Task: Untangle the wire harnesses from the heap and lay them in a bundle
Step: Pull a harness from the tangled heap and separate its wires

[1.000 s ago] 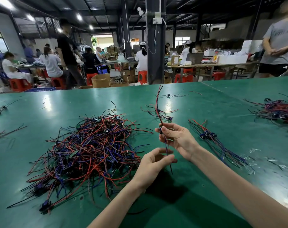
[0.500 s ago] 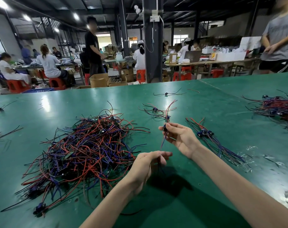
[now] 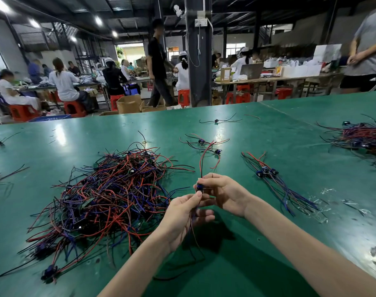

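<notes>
On the bench (image 3: 300,151) we pinch one harness (image 3: 199,188) between left hand (image 3: 182,217) and right hand (image 3: 223,191), only a small bundle (image 3: 275,181) laid, most of the heap (image 3: 110,196) untouched.

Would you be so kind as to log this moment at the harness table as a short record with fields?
Surface: green table
Heap: tangled heap of red, blue and black wires, left of the hands
In hand: one harness, held upright between both hands
Left hand: left hand pinches it just below the other hand's grip
Right hand: right hand grips its upper part
Bundle: sorted bundle lies right of the hands, wires roughly parallel
Elsewhere: loose harnesses beyond the hands; second pile far right
</notes>
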